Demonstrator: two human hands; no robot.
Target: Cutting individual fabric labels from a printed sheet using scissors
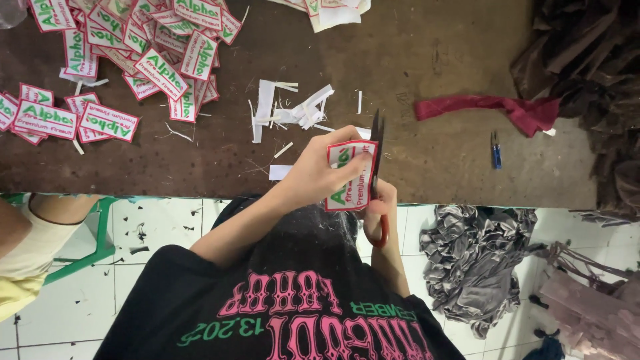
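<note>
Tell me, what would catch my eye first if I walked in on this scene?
Likely the hands at the middle: the left hand holds up a white label with red border and green lettering, while the right hand works red-handled scissors along its right edge. Next, the heap of matching labels spread across the brown table at upper left, with white paper scraps in the middle and a dark red cloth strip to the right.

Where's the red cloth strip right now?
The red cloth strip lies on the brown table, right of the scissors, just above a small blue tool.
</note>
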